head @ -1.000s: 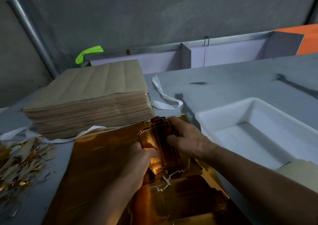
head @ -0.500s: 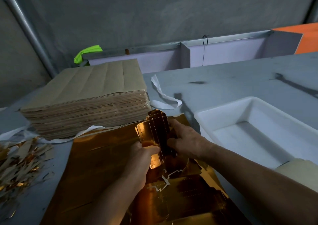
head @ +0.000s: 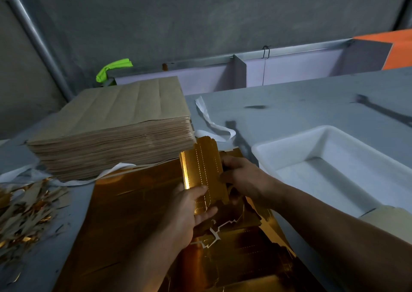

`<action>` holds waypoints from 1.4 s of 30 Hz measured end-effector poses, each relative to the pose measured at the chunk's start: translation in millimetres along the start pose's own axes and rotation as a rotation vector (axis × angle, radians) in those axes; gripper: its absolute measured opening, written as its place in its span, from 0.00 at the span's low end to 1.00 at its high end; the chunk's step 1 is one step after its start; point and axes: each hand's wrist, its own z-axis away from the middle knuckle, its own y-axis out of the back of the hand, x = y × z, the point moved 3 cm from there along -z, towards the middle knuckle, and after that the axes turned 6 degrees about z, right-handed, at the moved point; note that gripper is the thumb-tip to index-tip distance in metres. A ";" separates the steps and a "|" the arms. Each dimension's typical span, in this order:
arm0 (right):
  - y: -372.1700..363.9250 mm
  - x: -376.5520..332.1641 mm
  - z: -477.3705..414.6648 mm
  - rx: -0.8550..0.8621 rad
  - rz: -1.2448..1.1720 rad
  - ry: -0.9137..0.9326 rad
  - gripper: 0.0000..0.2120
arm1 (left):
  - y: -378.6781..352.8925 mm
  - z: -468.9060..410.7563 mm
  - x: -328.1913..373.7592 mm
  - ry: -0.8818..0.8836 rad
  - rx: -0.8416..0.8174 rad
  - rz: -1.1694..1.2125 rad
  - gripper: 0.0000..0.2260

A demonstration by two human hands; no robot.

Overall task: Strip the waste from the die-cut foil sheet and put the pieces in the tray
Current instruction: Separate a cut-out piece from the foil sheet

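Observation:
A gold die-cut foil sheet (head: 133, 213) lies flat on the grey table in front of me, with torn white gaps near its middle. Above it I hold a gold die-cut piece (head: 202, 162) with dotted crease lines, lifted and roughly upright. My left hand (head: 189, 211) grips its lower edge, thumb on the front face. My right hand (head: 243, 180) pinches its right edge. A white tray (head: 278, 155) stands to the right of my hands and nothing shows inside it.
A tall stack of brown sheets (head: 116, 126) stands at the back left. Gold and brown waste scraps (head: 24, 211) are heaped at the left edge. White strapping (head: 211, 124) curls behind the foil. A pale folded sheet (head: 388, 216) overlaps the tray's near corner.
Both hands have raised the gold piece a little higher off the sheet and turned it more upright, showing more of its face. The sheet and the tray stayed put.

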 end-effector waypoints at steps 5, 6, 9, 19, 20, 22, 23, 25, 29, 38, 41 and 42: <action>1.1 0.9 -1.4 0.008 -0.003 -0.017 0.08 | 4.3 0.3 -0.9 0.001 -0.028 -0.026 0.15; 1.4 1.1 -1.4 0.012 -0.010 -0.016 0.06 | 5.2 0.7 -0.4 0.005 -0.036 -0.019 0.12; 3.7 -0.3 -0.8 0.039 -0.081 -0.003 0.09 | 8.5 1.3 0.3 0.024 -0.053 0.000 0.11; 7.7 -7.2 2.0 0.083 -0.321 0.053 0.15 | 16.4 6.3 -3.2 0.169 -0.174 0.071 0.26; 7.8 -7.0 1.8 0.088 -0.297 0.057 0.16 | 16.3 6.7 -3.6 0.173 -0.178 0.070 0.26; 8.0 -6.4 1.3 0.104 -0.276 0.054 0.16 | 16.7 7.0 -3.9 0.173 -0.165 0.072 0.26; 8.0 -5.6 1.1 0.112 -0.279 0.046 0.15 | 17.4 6.8 -3.5 0.169 -0.148 0.076 0.27; 7.8 -3.7 0.2 0.123 -0.277 0.021 0.13 | 19.3 5.0 -2.1 0.153 -0.104 0.084 0.27; 8.1 -0.2 -3.1 0.185 -0.230 0.007 0.15 | 21.7 0.4 1.4 0.105 -0.023 0.109 0.22; 23.2 10.1 -11.7 0.471 -0.297 0.047 0.13 | 15.4 -18.5 9.0 -0.031 0.038 -0.135 0.25; 24.4 11.3 -13.2 0.494 -0.277 0.053 0.14 | 8.4 -19.9 8.7 -0.037 0.001 -0.244 0.24; 25.0 11.9 -13.5 0.498 -0.271 0.054 0.14 | 5.3 -21.0 8.6 -0.040 -0.007 -0.270 0.25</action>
